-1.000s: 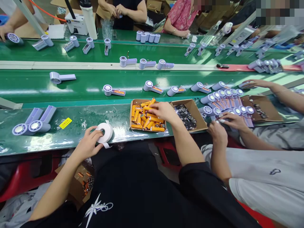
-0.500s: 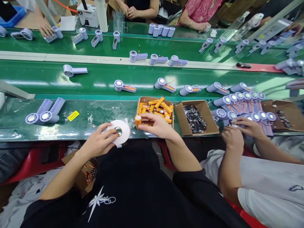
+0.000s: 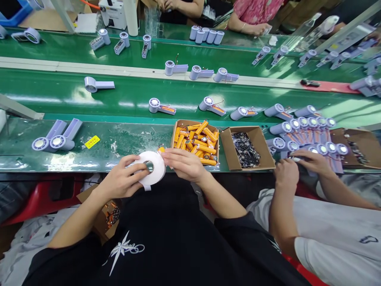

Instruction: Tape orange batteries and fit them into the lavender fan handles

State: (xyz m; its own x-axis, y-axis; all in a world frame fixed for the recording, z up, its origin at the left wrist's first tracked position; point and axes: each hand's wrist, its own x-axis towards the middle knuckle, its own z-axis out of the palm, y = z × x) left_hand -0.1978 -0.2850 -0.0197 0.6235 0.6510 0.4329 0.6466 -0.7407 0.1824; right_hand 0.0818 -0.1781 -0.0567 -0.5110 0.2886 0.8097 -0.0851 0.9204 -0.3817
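My left hand (image 3: pixel 123 178) grips a white roll of tape (image 3: pixel 151 169) at the near edge of the green bench. My right hand (image 3: pixel 184 163) is closed round an orange battery cell (image 3: pixel 161 150), pressed against the right side of the roll. Just behind my right hand stands a small cardboard box (image 3: pixel 175 133) full of orange cells.
A second cardboard box (image 3: pixel 256 137) of dark parts stands right of the cell box. Lilac fan housings (image 3: pixel 53 141) lie at left and along the green conveyor (image 3: pixel 119 97). A co-worker's hands (image 3: pixel 297 163) work on rows of housings (image 3: pixel 306 133) at right. Other people sit across the belt.
My right hand drew a cell out of the box and brought it left to the tape roll. My left hand tilted the roll up toward it.
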